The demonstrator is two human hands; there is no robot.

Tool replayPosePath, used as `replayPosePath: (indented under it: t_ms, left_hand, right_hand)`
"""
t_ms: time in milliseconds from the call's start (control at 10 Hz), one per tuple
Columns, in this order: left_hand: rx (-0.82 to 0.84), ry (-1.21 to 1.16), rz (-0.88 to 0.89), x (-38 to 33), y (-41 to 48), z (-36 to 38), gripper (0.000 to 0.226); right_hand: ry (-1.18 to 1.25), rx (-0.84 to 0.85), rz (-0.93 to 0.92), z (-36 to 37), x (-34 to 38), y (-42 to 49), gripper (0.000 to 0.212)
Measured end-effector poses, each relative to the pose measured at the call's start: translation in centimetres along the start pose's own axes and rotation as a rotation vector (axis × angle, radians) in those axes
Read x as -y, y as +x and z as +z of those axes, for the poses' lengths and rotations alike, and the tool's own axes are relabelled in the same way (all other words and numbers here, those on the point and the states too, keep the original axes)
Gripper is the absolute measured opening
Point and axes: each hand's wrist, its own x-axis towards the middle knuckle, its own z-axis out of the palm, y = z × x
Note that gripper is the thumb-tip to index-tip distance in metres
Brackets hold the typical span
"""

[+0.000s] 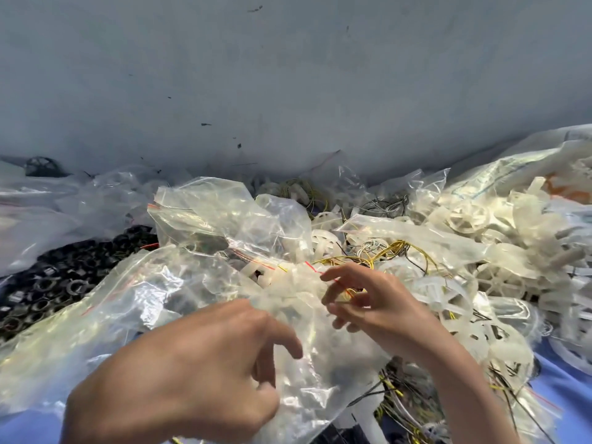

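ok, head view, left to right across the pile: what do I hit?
Black rings → left hand → right hand → white wheels. The clear bag overlaps both hands, so it's skipped.

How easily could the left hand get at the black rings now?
Probably yes, once freed: the left hand grips the clear bag, which drapes over the near edge of the black rings; the rest of the pile lies uncovered.

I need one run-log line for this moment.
left hand: grips clear bag | right hand: pinches its red-striped edge | nearby: white wheels
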Motion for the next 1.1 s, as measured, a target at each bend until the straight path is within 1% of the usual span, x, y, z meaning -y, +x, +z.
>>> replayPosePath:
  t_ms: [100, 200, 300, 400, 500, 600, 700, 800, 900, 1000, 1100]
  left_hand:
    - [-0.049, -0.081, -0.113, 0.9, 0.1, 0.9, 0.049]
    - [-0.078, -0.169, -0.196, 0.8, 1.4, 1.2, 0.050]
    - [-0.029, -0.003, -0.154, -0.9, 2.6, 0.8, 0.056]
    - [0.010, 0.099, -0.187, -1.7, 3.2, 0.4, 0.063]
    - [-0.124, 0.095, -0.252, -2.7, 4.0, 1.0, 0.060]
    - [-0.284, 0.116, -0.307, -3.0, 4.8, 1.9, 0.062]
    - [-0.303, 0.133, -0.326, -3.0, 5.1, 2.4, 0.054]
    - [-0.306, 0.132, -0.350, -2.4, 5.0, 2.5, 0.043]
    - [-0.275, 0.118, -0.394, -1.6, 5.4, 3.0, 0.029]
    - [-0.221, 0.109, -0.402, -1.7, 5.6, 3.2, 0.020]
    - [-0.157, 0.119, -0.397, -2.0, 5.7, 3.3, 0.015]
  right_hand:
    - [0.182, -0.008, -0.027, 0.5, 0.2, 0.0, 0.026]
    - [0.197, -0.018, -0.132, 0.7, 0.7, -0.1, 0.026]
    - [0.252, -0.077, -0.226, 1.2, 1.5, -0.2, 0.034]
    - [0.291, -0.083, -0.275, 1.6, 2.0, -0.1, 0.050]
    - [0.220, 0.040, -0.332, 2.1, 2.0, -0.1, 0.066]
    - [0.039, 0.120, -0.348, 2.7, 1.5, 0.0, 0.072]
    - [-0.010, 0.121, -0.297, 3.1, 1.2, 0.2, 0.077]
    - [0.091, 0.165, -0.271, 2.8, 0.9, 0.0, 0.090]
    - [-0.035, 0.196, -0.243, 2.2, 1.5, -0.5, 0.097]
    - [-0.293, 0.172, -0.215, 2.0, 1.6, -0.6, 0.096]
    - [-0.302, 0.211, -0.190, 1.7, 1.9, -0.8, 0.091]
